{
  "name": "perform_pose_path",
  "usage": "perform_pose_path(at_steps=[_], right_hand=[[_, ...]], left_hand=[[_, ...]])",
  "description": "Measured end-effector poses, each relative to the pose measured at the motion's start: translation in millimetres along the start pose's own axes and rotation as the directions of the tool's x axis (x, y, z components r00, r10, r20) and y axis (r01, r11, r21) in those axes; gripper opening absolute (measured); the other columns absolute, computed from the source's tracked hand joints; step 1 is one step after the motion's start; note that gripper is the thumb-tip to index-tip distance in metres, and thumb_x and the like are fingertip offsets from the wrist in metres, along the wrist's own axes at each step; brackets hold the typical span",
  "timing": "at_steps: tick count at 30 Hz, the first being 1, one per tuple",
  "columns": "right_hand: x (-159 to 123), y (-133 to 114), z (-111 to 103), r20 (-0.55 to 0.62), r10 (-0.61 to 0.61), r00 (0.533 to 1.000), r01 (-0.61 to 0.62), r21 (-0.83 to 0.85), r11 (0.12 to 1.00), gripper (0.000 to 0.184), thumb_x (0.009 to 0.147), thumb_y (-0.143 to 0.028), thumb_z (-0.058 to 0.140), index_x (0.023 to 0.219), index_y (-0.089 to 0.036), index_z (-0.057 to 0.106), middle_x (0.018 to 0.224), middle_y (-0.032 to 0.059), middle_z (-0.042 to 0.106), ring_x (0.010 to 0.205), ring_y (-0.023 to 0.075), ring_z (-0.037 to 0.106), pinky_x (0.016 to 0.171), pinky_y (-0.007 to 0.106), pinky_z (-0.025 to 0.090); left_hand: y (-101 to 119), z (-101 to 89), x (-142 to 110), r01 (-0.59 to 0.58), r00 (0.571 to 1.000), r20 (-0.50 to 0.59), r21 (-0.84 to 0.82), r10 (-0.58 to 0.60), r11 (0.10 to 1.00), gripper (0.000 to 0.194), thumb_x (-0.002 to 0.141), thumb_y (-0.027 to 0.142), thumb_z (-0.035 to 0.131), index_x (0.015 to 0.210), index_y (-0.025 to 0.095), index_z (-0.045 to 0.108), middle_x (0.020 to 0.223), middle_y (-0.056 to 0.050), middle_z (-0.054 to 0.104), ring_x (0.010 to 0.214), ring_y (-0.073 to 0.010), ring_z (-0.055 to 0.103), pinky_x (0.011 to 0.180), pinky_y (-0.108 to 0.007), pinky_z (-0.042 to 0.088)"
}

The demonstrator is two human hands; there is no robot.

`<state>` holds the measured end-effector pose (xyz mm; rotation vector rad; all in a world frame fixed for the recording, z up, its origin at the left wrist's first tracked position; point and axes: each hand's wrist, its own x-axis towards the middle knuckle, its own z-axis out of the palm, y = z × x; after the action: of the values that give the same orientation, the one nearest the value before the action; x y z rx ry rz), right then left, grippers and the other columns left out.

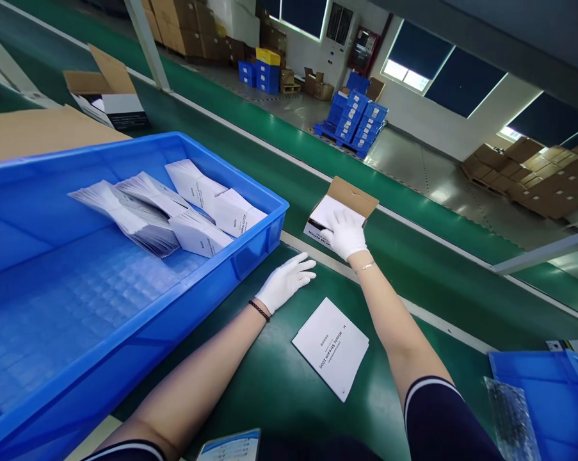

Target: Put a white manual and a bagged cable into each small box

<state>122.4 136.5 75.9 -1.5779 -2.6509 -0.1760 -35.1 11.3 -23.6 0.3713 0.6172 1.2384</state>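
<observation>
My right hand (347,233), in a white glove, rests on the white contents of a small open cardboard box (353,194) on the green belt; its fingers curl over the box's near edge. My left hand (285,280), also gloved, lies flat on the green table with fingers stretched out, right beside the corner of a big blue tray (125,333). A white booklet (331,346) lies on the table between my forearms, touched by neither hand.
The blue tray holds several stacks of white booklets (173,208). Another open box (109,96) sits on the belt at far left. A second blue tray (548,397) with bubble wrap (509,419) is at lower right. Cartons and blue crates stand on the floor beyond.
</observation>
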Motion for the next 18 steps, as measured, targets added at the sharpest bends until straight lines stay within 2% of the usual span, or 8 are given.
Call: perform_pose_path(at_steps=[3, 6, 9, 11, 12, 14, 16, 18], right_hand=[[17, 10, 18, 0.196, 0.040, 0.980, -0.054, 0.065, 0.996, 0.076, 0.094, -0.057, 0.054, 0.150, -0.008, 0.036, 0.154, 0.0214, 0.037, 0.140, 0.0369, 0.034, 0.114, 0.047, 0.030], [1, 13, 25, 0.145, 0.059, 0.988, -0.064, 0.028, 0.998, 0.080, 0.092, -0.049, 0.061, 0.152, -0.007, 0.030, 0.157, 0.0230, 0.029, 0.145, 0.0380, 0.023, 0.117, 0.049, 0.021], [-55, -7, 21, -0.006, 0.041, 0.999, -0.041, -0.028, 0.999, 0.074, 0.093, -0.039, 0.061, 0.152, -0.007, 0.030, 0.159, 0.0244, 0.024, 0.147, 0.0409, 0.017, 0.117, 0.055, 0.018], [-107, -31, 18, -0.006, -0.051, 0.999, 0.051, 0.035, 0.998, 0.064, 0.096, -0.039, 0.054, 0.150, -0.010, 0.035, 0.157, 0.0223, 0.031, 0.146, 0.0378, 0.023, 0.116, 0.053, 0.024], [-136, -43, 17, 0.066, -0.116, 0.991, 0.111, 0.087, 0.990, 0.064, 0.096, -0.044, 0.054, 0.148, -0.011, 0.039, 0.153, 0.0220, 0.036, 0.144, 0.0371, 0.028, 0.114, 0.051, 0.029], [-189, -66, 19, 0.231, -0.171, 0.958, 0.136, 0.160, 0.978, 0.086, 0.084, -0.058, 0.066, 0.148, -0.008, 0.040, 0.151, 0.0258, 0.038, 0.143, 0.0420, 0.029, 0.113, 0.055, 0.032], [-230, -81, 26, 0.341, -0.126, 0.932, 0.073, 0.165, 0.984, 0.101, 0.075, -0.060, 0.076, 0.150, -0.004, 0.037, 0.153, 0.0288, 0.034, 0.144, 0.0466, 0.025, 0.115, 0.060, 0.028], [-251, -85, 33, 0.386, -0.066, 0.920, -0.001, 0.170, 0.985, 0.098, 0.079, -0.053, 0.075, 0.152, -0.004, 0.033, 0.156, 0.0276, 0.029, 0.147, 0.0453, 0.020, 0.118, 0.061, 0.022]], left_hand=[[-3, -1.7, 2, 0.006, 0.999, 0.037, 0.011, -0.006, 1.000, 0.046, 0.090, 0.029, 0.062, 0.133, 0.014, 0.058, 0.129, -0.019, 0.062, 0.092, -0.0224, 0.069, 0.084, -0.033, 0.052], [-5, 1.0, 2, 0.009, 1.000, 0.021, 0.006, -0.010, 1.000, 0.041, 0.090, 0.027, 0.062, 0.128, 0.013, 0.061, 0.123, -0.018, 0.065, 0.090, -0.0222, 0.069, 0.085, -0.033, 0.051], [-6, 4.3, 3, 0.004, 1.000, -0.028, -0.022, -0.005, 1.000, 0.037, 0.091, 0.024, 0.059, 0.126, 0.011, 0.061, 0.115, -0.017, 0.068, 0.085, -0.0207, 0.069, 0.083, -0.032, 0.051], [-6, 3.2, 5, 0.007, 1.000, -0.016, -0.048, -0.008, 0.999, 0.036, 0.093, 0.024, 0.056, 0.126, 0.010, 0.060, 0.114, -0.016, 0.068, 0.085, -0.0198, 0.069, 0.085, -0.032, 0.050], [-6, 1.8, 7, 0.011, 1.000, -0.022, -0.048, -0.012, 0.999, 0.036, 0.094, 0.025, 0.055, 0.126, 0.010, 0.060, 0.114, -0.016, 0.068, 0.086, -0.0198, 0.069, 0.086, -0.032, 0.050], [-6, -1.3, 8, 0.014, 0.999, -0.030, -0.045, -0.016, 0.999, 0.037, 0.094, 0.026, 0.055, 0.126, 0.010, 0.059, 0.114, -0.016, 0.068, 0.087, -0.0200, 0.069, 0.087, -0.033, 0.050], [-7, -2.9, 8, 0.004, 1.000, -0.030, -0.035, -0.005, 0.999, 0.037, 0.095, 0.026, 0.054, 0.127, 0.009, 0.058, 0.114, -0.016, 0.068, 0.089, -0.0200, 0.069, 0.087, -0.033, 0.051], [-8, -2.7, 6, -0.014, 1.000, -0.019, -0.021, 0.013, 1.000, 0.038, 0.095, 0.024, 0.052, 0.129, 0.009, 0.057, 0.114, -0.015, 0.068, 0.090, -0.0196, 0.069, 0.088, -0.033, 0.051]])
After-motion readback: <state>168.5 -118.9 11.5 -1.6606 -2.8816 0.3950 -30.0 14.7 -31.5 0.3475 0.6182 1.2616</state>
